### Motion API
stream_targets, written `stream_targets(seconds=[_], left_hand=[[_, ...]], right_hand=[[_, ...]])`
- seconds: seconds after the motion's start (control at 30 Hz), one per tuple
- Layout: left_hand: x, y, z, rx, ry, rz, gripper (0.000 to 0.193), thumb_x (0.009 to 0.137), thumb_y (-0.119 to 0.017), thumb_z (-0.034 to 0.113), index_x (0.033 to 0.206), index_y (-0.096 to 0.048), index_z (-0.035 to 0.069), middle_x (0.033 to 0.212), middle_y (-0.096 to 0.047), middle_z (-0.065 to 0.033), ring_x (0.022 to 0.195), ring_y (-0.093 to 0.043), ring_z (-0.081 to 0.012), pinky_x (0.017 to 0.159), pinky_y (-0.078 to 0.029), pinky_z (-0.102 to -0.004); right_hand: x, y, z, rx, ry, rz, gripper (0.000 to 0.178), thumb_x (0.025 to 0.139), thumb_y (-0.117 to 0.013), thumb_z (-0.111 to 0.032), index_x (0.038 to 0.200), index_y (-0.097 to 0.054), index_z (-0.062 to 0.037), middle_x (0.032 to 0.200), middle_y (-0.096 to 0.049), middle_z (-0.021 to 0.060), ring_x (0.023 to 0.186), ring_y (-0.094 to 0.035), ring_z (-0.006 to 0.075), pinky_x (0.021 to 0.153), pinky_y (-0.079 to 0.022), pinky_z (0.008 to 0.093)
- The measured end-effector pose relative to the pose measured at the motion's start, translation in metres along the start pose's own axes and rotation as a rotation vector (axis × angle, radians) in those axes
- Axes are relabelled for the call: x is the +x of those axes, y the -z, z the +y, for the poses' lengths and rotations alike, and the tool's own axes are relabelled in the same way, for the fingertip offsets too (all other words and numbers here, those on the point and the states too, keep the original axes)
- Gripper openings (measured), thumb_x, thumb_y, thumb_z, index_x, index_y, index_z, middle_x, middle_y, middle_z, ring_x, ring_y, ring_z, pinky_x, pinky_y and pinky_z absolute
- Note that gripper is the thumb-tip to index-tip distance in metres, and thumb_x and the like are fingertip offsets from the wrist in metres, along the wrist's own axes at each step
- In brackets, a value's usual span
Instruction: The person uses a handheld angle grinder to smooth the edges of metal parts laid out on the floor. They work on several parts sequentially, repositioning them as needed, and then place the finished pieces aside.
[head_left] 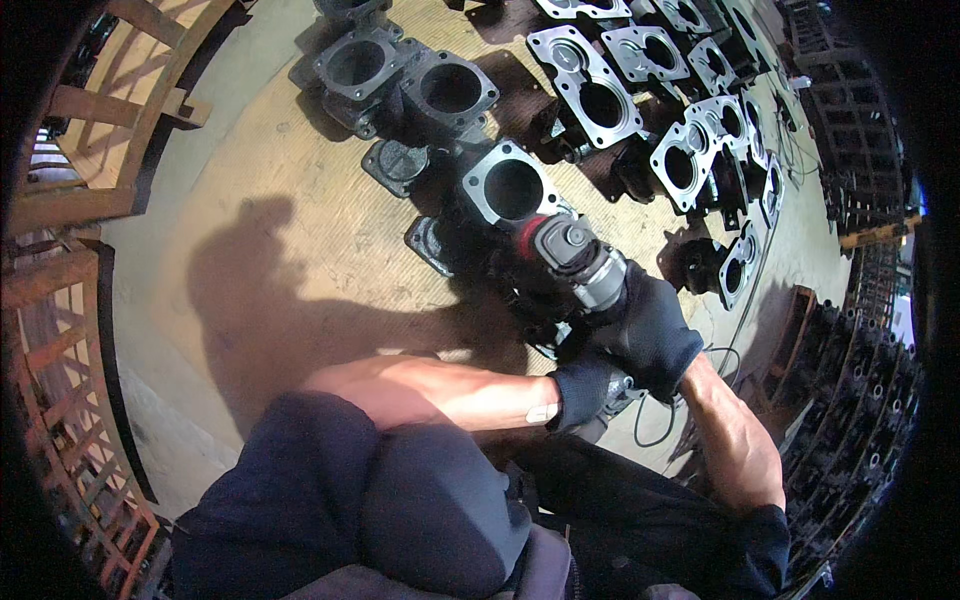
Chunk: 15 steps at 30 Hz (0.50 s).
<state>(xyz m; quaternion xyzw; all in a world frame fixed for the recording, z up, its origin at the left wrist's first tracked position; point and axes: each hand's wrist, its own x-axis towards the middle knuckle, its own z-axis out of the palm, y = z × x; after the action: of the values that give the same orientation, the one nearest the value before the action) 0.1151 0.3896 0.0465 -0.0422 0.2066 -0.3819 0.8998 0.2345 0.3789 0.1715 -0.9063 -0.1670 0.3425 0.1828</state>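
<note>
An angle grinder (592, 265) with a grey head and a reddish disc is held low over a metal casting. My right hand (655, 330), in a dark glove, is closed round its body just behind the head. Lower and closer to me, my left hand (583, 392), also gloved, is closed at the tool's rear; its fingers are mostly hidden. The disc side is at the lower right edge of the casting's bright square flange (512, 188), which has a large round bore. Whether the disc touches the metal I cannot tell.
Dark castings (452, 88) stand beyond the grinder, and several with bright machined faces (590, 90) fill the far right. A cable (655, 425) loops by my right forearm. Wooden crates (60, 290) line the left; stacked dark parts (850, 390) stand at right.
</note>
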Motion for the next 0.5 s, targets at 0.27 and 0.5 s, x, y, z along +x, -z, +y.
stream_targets(seconds=[0.27,0.5], left_hand=[[0.006,-0.018,0.004,1.089,-0.452,0.099,0.035,0.106,-0.048,0.024,0.138,-0.054,0.011,0.133,-0.060,-0.0056,0.121,-0.055,-0.0151,0.106,-0.043,-0.0288],[0.059,0.038,-0.030,0.687,-0.144,-0.112,0.032,0.102,-0.054,0.022,0.132,-0.062,0.013,0.128,-0.066,-0.0059,0.119,-0.057,-0.0175,0.105,-0.041,-0.0310]], right_hand=[[0.005,0.013,-0.003,-0.113,-0.039,-0.042,0.059,0.064,-0.084,-0.023,0.113,-0.063,0.0012,0.099,-0.073,0.0230,0.095,-0.072,0.0379,0.084,-0.057,0.0406],[0.005,0.008,-0.007,-0.072,0.038,-0.044,0.063,0.064,-0.086,-0.025,0.116,-0.062,0.0000,0.099,-0.073,0.0221,0.094,-0.073,0.0346,0.084,-0.057,0.0403]])
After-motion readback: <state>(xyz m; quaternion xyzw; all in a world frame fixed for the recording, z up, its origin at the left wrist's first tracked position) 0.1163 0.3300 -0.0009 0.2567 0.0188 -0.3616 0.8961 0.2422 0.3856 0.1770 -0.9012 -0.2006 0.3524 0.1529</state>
